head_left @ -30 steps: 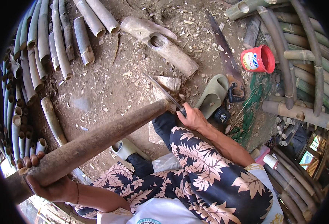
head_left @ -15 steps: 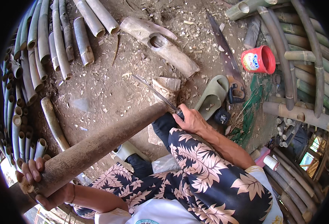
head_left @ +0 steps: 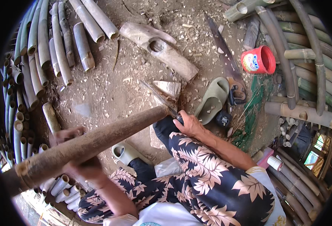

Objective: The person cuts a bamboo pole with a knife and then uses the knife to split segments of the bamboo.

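Long, round, brown bamboo pole (head_left: 98, 139) slants, lower left to centre. Right hand (head_left: 191, 124) grips dark-handled, narrow metal knife (head_left: 153, 90) at pole's end; work there looks unfinished. Left hand (head_left: 86, 168) blurred around pole, grip cannot be told.

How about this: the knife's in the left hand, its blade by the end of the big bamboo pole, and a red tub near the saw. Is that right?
No, the head view shows the knife in the right hand, not the left hand. Its blade is by the end of the bamboo pole, with the red tub near the saw.
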Demonstrator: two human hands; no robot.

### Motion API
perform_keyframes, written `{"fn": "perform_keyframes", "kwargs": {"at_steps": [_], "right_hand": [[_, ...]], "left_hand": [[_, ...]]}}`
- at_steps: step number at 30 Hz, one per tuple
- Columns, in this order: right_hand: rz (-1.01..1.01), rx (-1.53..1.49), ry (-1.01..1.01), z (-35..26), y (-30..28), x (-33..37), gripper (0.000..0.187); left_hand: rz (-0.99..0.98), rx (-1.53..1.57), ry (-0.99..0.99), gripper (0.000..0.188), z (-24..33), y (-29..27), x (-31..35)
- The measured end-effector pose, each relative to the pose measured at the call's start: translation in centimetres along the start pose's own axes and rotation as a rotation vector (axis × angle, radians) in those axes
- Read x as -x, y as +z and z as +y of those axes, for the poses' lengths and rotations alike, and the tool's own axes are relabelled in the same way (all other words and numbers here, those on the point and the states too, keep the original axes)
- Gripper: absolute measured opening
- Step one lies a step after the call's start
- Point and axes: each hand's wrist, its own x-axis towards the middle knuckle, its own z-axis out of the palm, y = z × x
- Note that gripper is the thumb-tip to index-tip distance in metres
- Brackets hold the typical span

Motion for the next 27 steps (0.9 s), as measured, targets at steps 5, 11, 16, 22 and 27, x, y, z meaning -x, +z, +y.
{"fn": "perform_keyframes", "kwargs": {"at_steps": [5, 11, 16, 22, 27], "right_hand": [[-0.036, -0.006, 0.056, -1.1, -1.2, 1.0, 0.04], [0.302, -0.205, -0.443, -7.0, -3.9, 1.8, 0.037], [0.139, 0.14, -0.169, -2.4, -0.8, 1.0, 0.033], [0.231, -0.235, -0.374, -6.6, -3.1, 1.4, 0.034], [0.271, -0.042, -0.295, -2.4, -0.9, 1.0, 0.034]], "left_hand": [[-0.098, -0.067, -0.136, 0.067, -3.7, 1.1, 1.8], [-0.298, -0.127, -0.258, 0.078, -1.9, -2.0, 1.4], [-0.295, -0.103, -0.256, 0.075, -2.3, -2.1, 1.5], [-0.285, -0.099, -0.259, 0.076, -2.5, -2.5, 1.3], [-0.283, -0.105, -0.259, 0.073, -2.6, -2.3, 1.4]]}}
